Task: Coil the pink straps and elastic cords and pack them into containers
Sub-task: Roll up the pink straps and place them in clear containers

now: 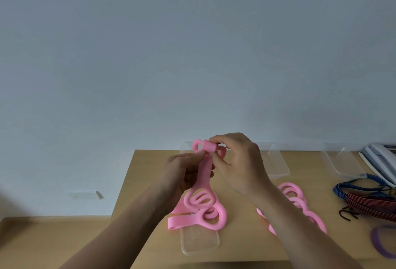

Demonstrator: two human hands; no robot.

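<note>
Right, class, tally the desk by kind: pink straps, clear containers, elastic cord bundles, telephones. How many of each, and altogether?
pink straps: 2
clear plastic containers: 3
elastic cord bundles: 3 (blue, red, purple)
telephone: 1
total: 9

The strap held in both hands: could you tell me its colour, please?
The strap is pink, head view.

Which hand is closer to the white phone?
Right. The right hand pinches the pink strap left of the phone; the left hand holds the strap farther left still.
</note>
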